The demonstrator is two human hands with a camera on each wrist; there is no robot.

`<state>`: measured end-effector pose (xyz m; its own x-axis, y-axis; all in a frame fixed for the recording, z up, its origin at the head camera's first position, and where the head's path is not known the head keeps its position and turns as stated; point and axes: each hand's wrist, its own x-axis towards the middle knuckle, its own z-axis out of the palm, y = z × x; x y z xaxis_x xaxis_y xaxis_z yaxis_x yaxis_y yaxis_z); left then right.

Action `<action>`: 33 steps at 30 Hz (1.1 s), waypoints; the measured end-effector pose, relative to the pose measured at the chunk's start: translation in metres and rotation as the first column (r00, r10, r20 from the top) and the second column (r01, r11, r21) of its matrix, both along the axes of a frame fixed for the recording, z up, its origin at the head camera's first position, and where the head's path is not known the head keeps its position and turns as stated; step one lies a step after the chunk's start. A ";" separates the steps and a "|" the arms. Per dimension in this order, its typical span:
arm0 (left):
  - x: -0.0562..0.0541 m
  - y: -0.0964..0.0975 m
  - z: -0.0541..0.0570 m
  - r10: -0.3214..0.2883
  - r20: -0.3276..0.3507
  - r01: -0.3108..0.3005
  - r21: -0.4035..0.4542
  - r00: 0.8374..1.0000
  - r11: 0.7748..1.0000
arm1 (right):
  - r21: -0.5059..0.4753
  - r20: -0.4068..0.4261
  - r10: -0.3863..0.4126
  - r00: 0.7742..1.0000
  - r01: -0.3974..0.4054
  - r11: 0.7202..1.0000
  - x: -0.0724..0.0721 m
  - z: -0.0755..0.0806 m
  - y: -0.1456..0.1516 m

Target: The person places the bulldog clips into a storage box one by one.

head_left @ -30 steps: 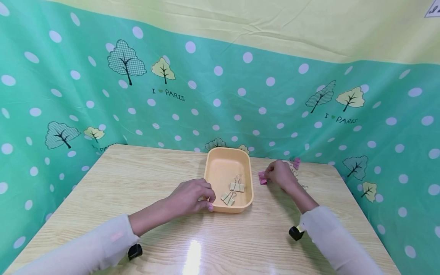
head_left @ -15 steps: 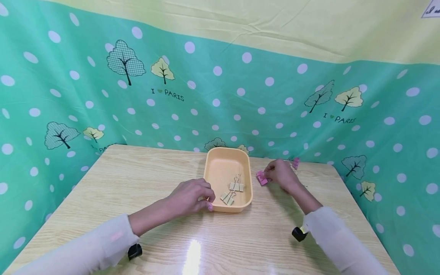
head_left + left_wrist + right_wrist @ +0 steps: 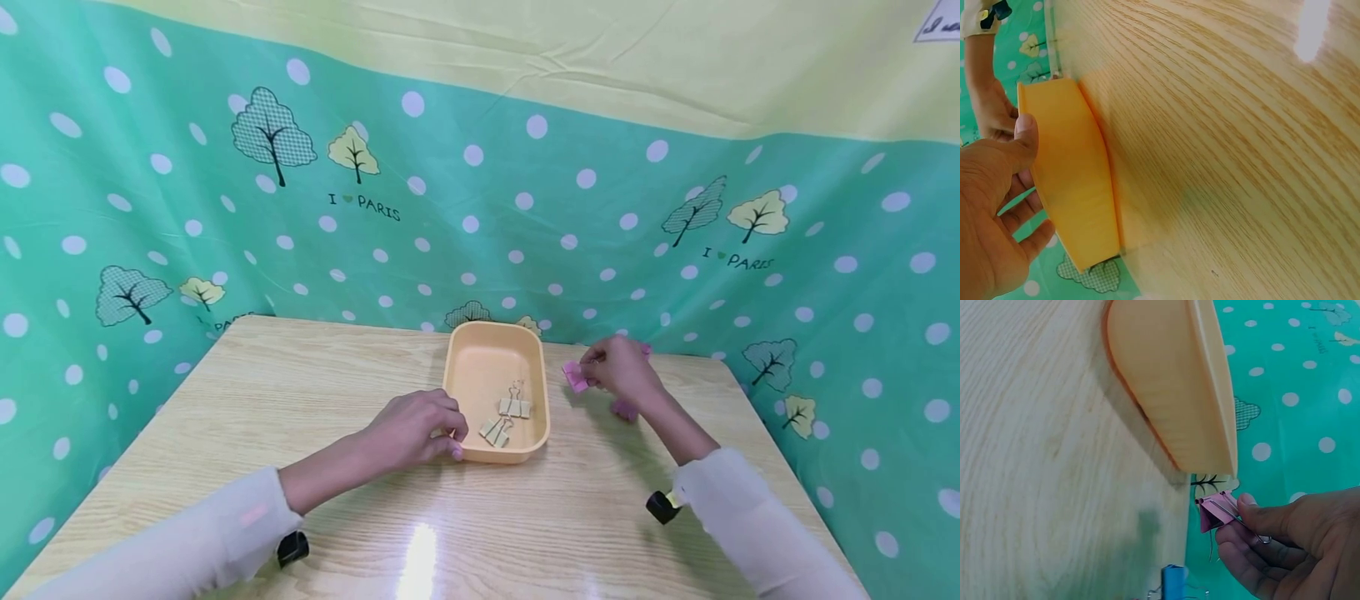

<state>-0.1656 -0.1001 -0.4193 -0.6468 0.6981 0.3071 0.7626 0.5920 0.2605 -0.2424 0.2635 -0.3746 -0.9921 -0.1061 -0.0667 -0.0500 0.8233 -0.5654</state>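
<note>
My left hand (image 3: 420, 429) grips the near left corner of the orange plastic tray (image 3: 536, 446), its thumb on the outer wall in the left wrist view. Two cream binder clips (image 3: 514, 407) lie inside the tray, with their wire handles up. To the right of the tray, my right hand (image 3: 622, 371) pinches a pink binder clip (image 3: 575, 376) by its wire handle, between thumb and fingers. The right wrist view shows this pink clip (image 3: 1216, 511) raised beside the tray's end, apart from it.
More pink clips lie on the wooden table (image 3: 337, 358), one (image 3: 625, 409) below the right wrist and another (image 3: 647, 350) partly behind the hand. A blue clip (image 3: 1172, 582) appears in the right wrist view. A green dotted curtain (image 3: 420, 217) borders the table's back.
My right hand has raised the pink clip and turned it slightly. A pink clip below the wrist now shows. The left hand and the tray have stayed in place.
</note>
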 end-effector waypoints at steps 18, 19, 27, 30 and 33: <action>0.000 -0.001 -0.001 0.008 0.012 -0.008 -0.006 1.000 1.000 | 0.016 -0.081 0.031 0.996 -0.030 0.999 0.013 0.028 -0.024; 0.000 -0.001 0.000 0.008 0.011 -0.008 -0.007 1.000 1.000 | 0.018 -0.089 0.041 0.995 -0.040 0.999 0.014 0.028 -0.026; 0.001 0.000 0.001 0.008 0.007 -0.008 -0.006 1.000 1.000 | -0.010 -0.078 0.089 0.993 -0.090 0.996 0.019 0.030 -0.042; 0.001 0.000 0.001 0.008 0.006 -0.008 -0.004 1.000 1.000 | -0.032 -0.064 0.094 0.993 -0.096 0.995 0.020 0.031 -0.049; 0.001 0.000 0.001 0.005 0.004 -0.005 -0.002 1.000 1.000 | -0.030 -0.063 0.100 0.993 -0.102 0.994 0.021 0.032 -0.056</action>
